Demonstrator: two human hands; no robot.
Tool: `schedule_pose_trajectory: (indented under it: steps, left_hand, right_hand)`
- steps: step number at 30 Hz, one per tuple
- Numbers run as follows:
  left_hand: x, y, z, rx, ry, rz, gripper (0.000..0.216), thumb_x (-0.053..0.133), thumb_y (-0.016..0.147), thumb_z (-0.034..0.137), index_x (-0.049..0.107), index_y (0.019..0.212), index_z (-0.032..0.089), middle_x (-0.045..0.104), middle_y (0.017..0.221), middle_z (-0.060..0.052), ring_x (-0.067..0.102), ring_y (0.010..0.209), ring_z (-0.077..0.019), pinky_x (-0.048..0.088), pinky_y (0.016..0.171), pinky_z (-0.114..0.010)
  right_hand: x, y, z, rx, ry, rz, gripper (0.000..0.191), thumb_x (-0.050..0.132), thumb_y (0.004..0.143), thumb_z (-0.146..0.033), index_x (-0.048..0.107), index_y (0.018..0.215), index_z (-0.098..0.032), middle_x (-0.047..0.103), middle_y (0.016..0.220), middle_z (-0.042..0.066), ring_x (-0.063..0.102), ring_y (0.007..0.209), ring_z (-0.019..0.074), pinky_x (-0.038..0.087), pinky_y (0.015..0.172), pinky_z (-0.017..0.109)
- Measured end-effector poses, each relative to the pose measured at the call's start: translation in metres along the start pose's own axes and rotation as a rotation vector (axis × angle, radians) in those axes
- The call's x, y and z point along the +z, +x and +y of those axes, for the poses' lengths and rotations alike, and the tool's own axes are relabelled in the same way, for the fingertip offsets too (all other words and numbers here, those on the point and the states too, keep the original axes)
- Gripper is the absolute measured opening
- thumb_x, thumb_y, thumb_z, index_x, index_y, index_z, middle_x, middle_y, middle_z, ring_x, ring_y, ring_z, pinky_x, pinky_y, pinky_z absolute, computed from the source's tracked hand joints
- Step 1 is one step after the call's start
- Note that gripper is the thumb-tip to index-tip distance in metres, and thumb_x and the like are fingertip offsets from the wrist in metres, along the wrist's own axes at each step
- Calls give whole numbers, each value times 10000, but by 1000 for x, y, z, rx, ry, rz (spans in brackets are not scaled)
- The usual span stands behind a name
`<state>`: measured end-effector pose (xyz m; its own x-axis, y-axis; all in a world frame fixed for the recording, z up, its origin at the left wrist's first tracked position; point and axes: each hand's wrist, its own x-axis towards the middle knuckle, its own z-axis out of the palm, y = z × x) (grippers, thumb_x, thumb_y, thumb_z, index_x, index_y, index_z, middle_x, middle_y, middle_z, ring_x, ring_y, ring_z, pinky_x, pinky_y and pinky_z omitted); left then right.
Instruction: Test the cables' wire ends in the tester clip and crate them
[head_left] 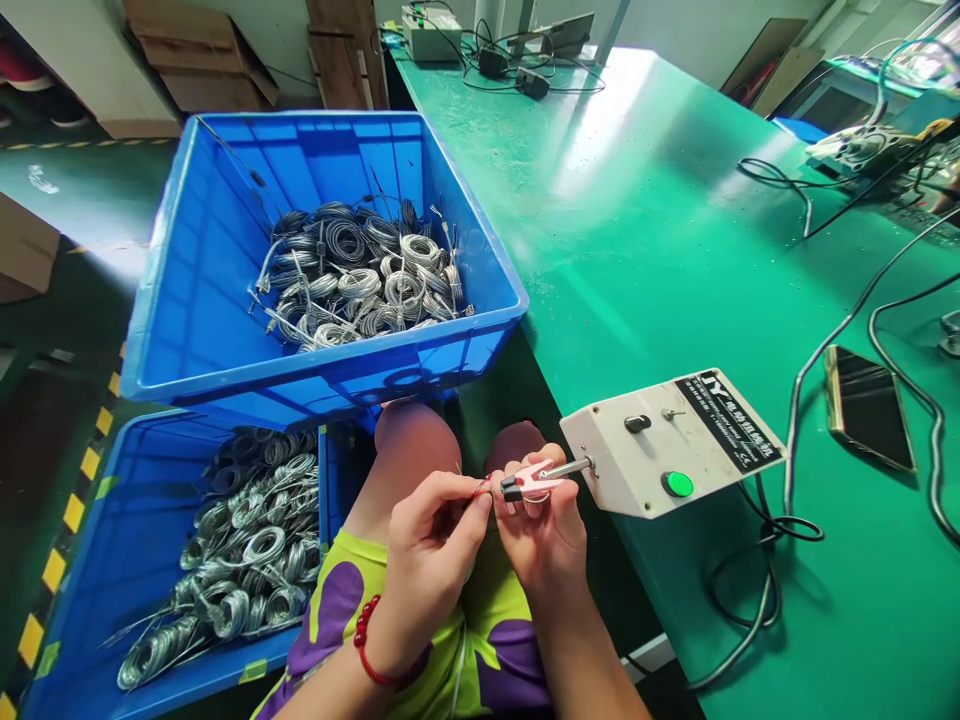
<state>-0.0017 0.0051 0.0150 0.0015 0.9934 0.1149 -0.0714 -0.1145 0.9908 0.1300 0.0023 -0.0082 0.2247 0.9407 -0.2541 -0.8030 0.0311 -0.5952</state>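
To the left of the white control box [637, 455], just beside the tip of the pink clip [534, 480] on its shaft [570, 468], thin wire ends [484, 486] are pinched between the thumb and fingers of the left hand [435, 535], while the clip is held in the fingers of the right hand [544, 535]. The wires seem light, limp and easily bent, so are probably best gripped gently, close behind their tips.
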Motion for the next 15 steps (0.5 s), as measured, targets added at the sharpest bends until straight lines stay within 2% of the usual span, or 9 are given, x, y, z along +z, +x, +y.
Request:
schedule_pose_trajectory:
  steps: [4, 9, 12, 15]
  left_hand:
    - [0, -1, -1, -13, -13, -5, 59, 830, 1014, 222, 844, 957, 222, 799, 779, 1, 658, 622, -114, 531, 582, -165]
    - [1, -2, 0, -43, -30, -22, 69, 831, 1024, 237, 844, 959, 216, 823, 791, -4, 702, 649, -115, 555, 612, -155]
    - [2, -1, 2, -43, -50, -35, 84, 816, 1037, 235, 844, 963, 207, 845, 812, -17, 748, 673, -128, 577, 633, -163]
    - [2, -1, 3, -36, -52, -30, 91, 811, 1039, 230, 848, 964, 196, 852, 813, -27, 763, 675, -137, 587, 637, -174]
  right_hand:
    - [3, 0, 0, -25, -43, 50, 478, 1062, 742, -665, 737, 856, -334, 285, 635, -95, 252, 604, 172, 494, 633, 288]
    - [5, -2, 1, -25, -54, -12, 524, 1021, 759, -726, 711, 910, -332, 298, 659, -91, 228, 611, 170, 431, 610, 287]
    - [0, -4, 4, -3, -50, -62, 525, 972, 792, -750, 765, 1038, -335, 357, 672, -80, 291, 619, 172, 429, 622, 300]
    - [-13, -2, 14, 16, -95, -88, 423, 878, 861, -634, 806, 1109, -299, 463, 667, -53, 399, 627, 186, 479, 659, 340]
